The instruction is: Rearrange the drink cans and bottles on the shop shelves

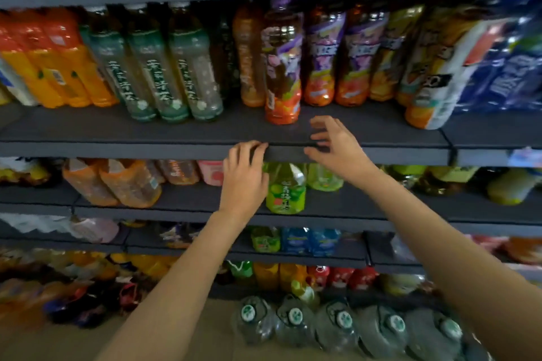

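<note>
A tea bottle with a purple and orange label (282,67) stands alone at the front of the upper dark shelf (146,133), ahead of its row. My right hand (334,145) hovers just below and to the right of it, fingers loosely spread, holding nothing. My left hand (245,176) is raised in front of the shelf edge, fingers loosely curled at the lip, empty. Behind and between my hands a green tea bottle (286,189) stands on the shelf below.
Green-labelled bottles (158,67) and orange bottles (58,61) fill the upper shelf's left; purple, yellow and blue bottles (504,61) fill its right. Orange bottles (117,182) lie on the lower shelf. Large water jugs (337,322) stand on the floor.
</note>
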